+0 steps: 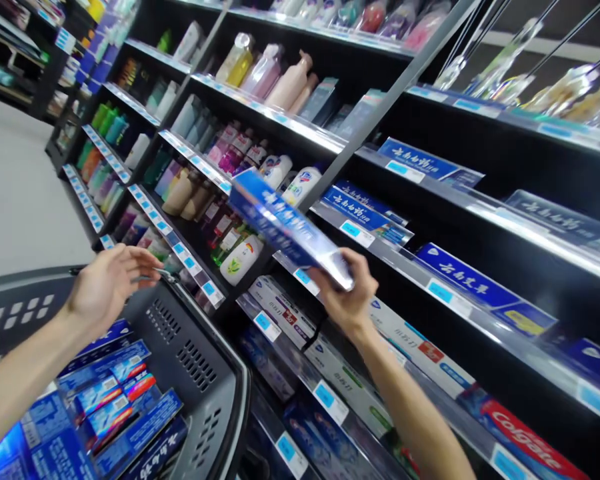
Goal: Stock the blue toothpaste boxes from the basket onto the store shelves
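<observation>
My right hand (347, 290) is closed round one end of a long blue toothpaste box (283, 223), which it holds in the air in front of the shelves, its far end pointing up and left. My left hand (111, 283) hovers open, fingers spread, above the rim of a dark grey shopping basket (220, 380). Inside the basket lie several blue toothpaste boxes (115, 407). The two hands are apart, with the basket's corner between them.
Black store shelves (480, 220) with blue price tags fill the right side, stocked with blue and white toothpaste boxes (370, 220) and a red Colgate box (520, 437). Bottles (275, 70) stand on shelves further left. A pale aisle floor (15, 193) lies at left.
</observation>
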The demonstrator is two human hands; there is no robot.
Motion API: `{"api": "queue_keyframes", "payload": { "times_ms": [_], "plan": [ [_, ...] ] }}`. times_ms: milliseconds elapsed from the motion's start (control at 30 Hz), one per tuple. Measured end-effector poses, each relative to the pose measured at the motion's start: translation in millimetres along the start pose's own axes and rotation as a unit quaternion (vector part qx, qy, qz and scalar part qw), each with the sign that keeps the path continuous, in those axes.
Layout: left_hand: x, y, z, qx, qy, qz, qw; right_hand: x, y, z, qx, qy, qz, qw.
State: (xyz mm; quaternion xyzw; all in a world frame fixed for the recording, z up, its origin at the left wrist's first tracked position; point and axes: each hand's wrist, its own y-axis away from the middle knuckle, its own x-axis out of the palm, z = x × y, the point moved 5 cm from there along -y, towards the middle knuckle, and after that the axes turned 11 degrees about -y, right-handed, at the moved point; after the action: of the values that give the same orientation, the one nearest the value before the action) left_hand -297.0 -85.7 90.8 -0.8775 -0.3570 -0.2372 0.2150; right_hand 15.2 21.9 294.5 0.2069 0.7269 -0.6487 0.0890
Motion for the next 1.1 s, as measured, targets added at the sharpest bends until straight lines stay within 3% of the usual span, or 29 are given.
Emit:
{"api": "queue_keyframes", "payload": {
  "times_ms": [100,167,300,400,533,700,867,1000,1100],
  "plan": [
    [-3.3,-2.1,-0.5,0.016,-0.049,0.004,0.999,-57.9,-49.5,-8.0,0.022,0.063,-0.068,0.995],
    [-3.2,-4.5,1.6,0.037,-0.102,0.035,0.993,-87.6,-80.9,-21.3,0.041,0.079,-0.066,0.994],
    [-0.7,-1.5,-1.0,0.112,-0.139,0.109,0.978,-134.0,-120.3,-66.5,0.121,0.125,-0.053,0.983],
    [-5.9,9.4,-8.3,0.098,-0.223,0.076,0.967,-154.3,-127.9,-100.3,0.188,0.179,-0.048,0.965],
    [-12.6,25.9,-18.9,0.093,-0.312,0.031,0.945,-156.1,-128.0,-131.6,0.271,0.195,-0.013,0.943],
    [-13.1,28.2,-10.6,0.088,-0.365,0.017,0.927,-141.9,-136.0,-154.1,0.330,0.192,0.028,0.924],
    [-7.6,27.0,-4.1,0.077,-0.319,0.043,0.944,-128.3,-147.4,-162.1,0.312,0.282,0.107,0.901],
    [-13.9,23.2,-3.2,0.094,-0.299,0.011,0.950,-119.9,-149.5,-163.4,0.350,0.297,0.164,0.873],
    [-19.9,22.0,-3.0,0.103,-0.296,-0.005,0.950,-120.4,-146.8,-160.1,0.388,0.305,0.171,0.853]
  ]
}}
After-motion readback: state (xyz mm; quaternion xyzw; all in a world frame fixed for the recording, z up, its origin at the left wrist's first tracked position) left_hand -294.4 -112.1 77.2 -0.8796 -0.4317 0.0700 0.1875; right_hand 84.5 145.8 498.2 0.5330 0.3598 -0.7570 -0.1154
